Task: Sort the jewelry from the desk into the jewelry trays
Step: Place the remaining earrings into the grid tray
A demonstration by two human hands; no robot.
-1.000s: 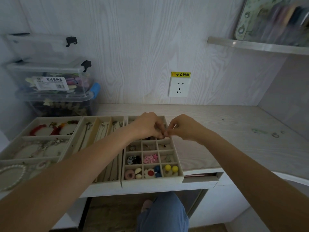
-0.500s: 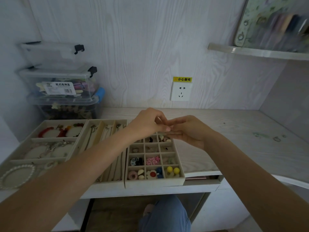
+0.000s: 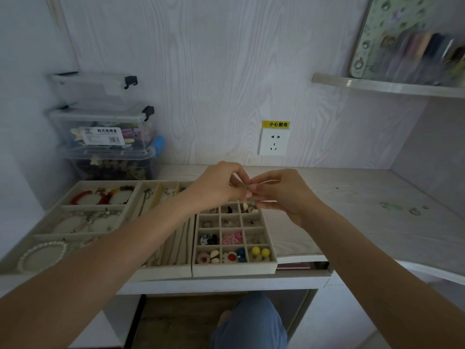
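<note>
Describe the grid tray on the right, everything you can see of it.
The grid tray is beige, felt-like, split into small square cells three across. It lies flat at the desk's front edge, against the slotted tray. Cells hold small colourful pieces, including two yellow balls. Both hands hover over its far rows, hiding them.

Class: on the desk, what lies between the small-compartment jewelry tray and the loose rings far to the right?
In the head view, only bare pale wood-grain desk separates the beige grid tray from the small rings.
</note>
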